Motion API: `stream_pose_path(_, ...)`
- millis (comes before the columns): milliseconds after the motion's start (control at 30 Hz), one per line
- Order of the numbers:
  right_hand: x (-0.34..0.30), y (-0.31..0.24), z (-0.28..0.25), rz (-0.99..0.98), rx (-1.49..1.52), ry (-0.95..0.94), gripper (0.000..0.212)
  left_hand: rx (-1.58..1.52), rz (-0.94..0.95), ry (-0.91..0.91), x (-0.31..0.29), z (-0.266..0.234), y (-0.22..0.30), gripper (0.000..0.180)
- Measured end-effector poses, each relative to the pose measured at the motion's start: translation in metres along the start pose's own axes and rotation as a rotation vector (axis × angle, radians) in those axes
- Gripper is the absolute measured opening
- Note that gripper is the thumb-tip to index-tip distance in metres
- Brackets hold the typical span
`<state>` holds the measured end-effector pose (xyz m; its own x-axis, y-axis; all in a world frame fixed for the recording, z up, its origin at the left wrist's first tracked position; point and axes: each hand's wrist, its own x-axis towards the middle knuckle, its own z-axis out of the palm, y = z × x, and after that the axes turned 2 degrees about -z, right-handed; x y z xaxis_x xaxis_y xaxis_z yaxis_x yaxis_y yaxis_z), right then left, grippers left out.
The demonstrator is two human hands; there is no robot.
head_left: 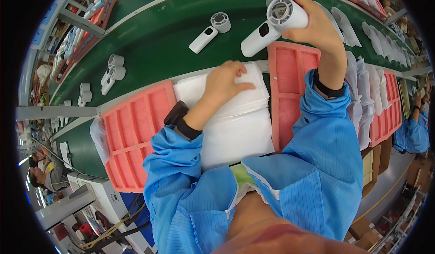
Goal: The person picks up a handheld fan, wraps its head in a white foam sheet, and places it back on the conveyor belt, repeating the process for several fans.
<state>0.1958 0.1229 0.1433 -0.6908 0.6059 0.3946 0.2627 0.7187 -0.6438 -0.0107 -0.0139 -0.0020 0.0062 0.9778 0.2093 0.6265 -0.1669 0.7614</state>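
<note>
My right hand [312, 23] is wrapped round the round head of a white handheld fan [260, 39], raised at the far side of the green conveyor belt [158, 32]. Its handle, with a dark display, points down and to the left. My left hand [225, 82] is over a stack of thin white sheets or sleeves [238, 136], thumb and fingers apart and nothing between them. Whether its fingertips touch the top sheet I cannot tell. Another white fan [204, 39] lies on the belt, left of the held one.
Pink compartment trays stand left [138, 136] and right [290, 91] of the stack. More fans [113, 73] lie along the belt to the left. White-wrapped items [362, 95] fill a tray on the right. A metal post [59, 113] crosses at left; a co-worker's blue sleeve [412, 129] shows far right.
</note>
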Motion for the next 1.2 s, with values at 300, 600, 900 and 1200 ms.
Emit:
stream_pose_path(300, -0.006, -0.005, -0.012, 0.005, 0.066, -0.029, 0.056, -0.129, -0.052, -0.058, 0.01, -0.019, -0.006, 0.013)
stream_pose_path(600, -0.003, -0.011, -0.003, 0.002, 0.12, -0.071, 0.057, -0.412, -0.146, 0.006, 0.014, -0.061, 0.018, 0.014)
stream_pose_path(900, 0.009, -0.028, 0.098, -0.282, 0.093, 0.068, 0.061, -0.876, -0.026, 0.401, 0.003, -0.086, 0.052, 0.008)
stream_pose_path(1200, 0.001, -0.048, 0.116, -0.303, -0.116, 0.146, 0.075, -0.36, 0.335, 0.54, -0.004, -0.078, 0.056, 0.011)
